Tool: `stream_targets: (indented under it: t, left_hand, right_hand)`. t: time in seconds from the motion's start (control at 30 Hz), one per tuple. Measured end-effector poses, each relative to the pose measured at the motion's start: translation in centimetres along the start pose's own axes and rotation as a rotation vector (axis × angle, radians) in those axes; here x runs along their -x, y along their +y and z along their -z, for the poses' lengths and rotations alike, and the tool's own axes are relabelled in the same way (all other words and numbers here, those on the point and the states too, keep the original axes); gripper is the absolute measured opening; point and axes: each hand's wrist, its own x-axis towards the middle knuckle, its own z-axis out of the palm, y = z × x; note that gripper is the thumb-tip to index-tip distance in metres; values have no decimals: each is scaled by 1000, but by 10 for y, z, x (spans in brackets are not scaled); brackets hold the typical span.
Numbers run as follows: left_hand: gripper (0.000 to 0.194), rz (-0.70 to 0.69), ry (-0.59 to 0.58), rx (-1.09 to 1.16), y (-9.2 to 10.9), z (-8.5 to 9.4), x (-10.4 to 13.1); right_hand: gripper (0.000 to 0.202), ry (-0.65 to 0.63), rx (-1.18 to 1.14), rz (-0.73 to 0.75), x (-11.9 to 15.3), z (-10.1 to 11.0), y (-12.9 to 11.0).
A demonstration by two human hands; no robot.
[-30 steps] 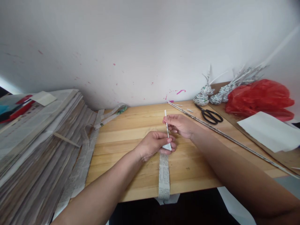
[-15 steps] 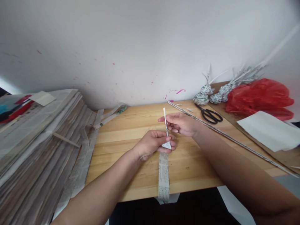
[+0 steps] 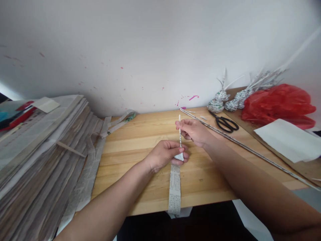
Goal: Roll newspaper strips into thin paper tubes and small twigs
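Observation:
A printed paper strip (image 3: pixel 175 190) runs from my fingers down over the front edge of the table. Its upper part is rolled into a thin paper tube (image 3: pixel 180 138) that stands nearly upright. My left hand (image 3: pixel 167 152) pinches the strip at the base of the tube, thumb on top and fingers beneath. Higher up, my right hand (image 3: pixel 192 130) grips the tube between thumb and fingertips, and its white tip sticks out above them. Some fingers of each hand are hidden.
On the left rises a tall stack of newspapers (image 3: pixel 57 147), with loose paper strips (image 3: pixel 94 157) beside it. To the right lie long paper rods (image 3: pixel 240 144), black scissors (image 3: pixel 224 123), woven paper figures (image 3: pixel 216 103), a red plastic bag (image 3: pixel 278 105) and a white sheet (image 3: pixel 288 139).
My right-hand fingers have closed on the upper tube, where the index finger was stretched out before. The tube has shifted slightly right and stands straighter. My left hand keeps its pinch.

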Motion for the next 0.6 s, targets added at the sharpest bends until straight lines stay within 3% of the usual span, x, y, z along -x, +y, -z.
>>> stream_targets:
  t: [0.17, 0.3, 0.43, 0.6]
  left_hand:
    - [33, -51, -4, 17, -2, 4, -2]
    - [34, -43, -8, 2, -2, 3, -1]
    - [34, -15, 0, -7, -1, 1, 0]
    - [36, -31, 21, 10, 0, 2, 0]
  right_hand:
    - [42, -300, 39, -89, 1, 10, -3]
    - [31, -222, 36, -83, 0, 10, 1]
    - [35, -133, -16, -97, -1, 5, 5]
    - [38, -317, 36, -108, 0, 11, 2]
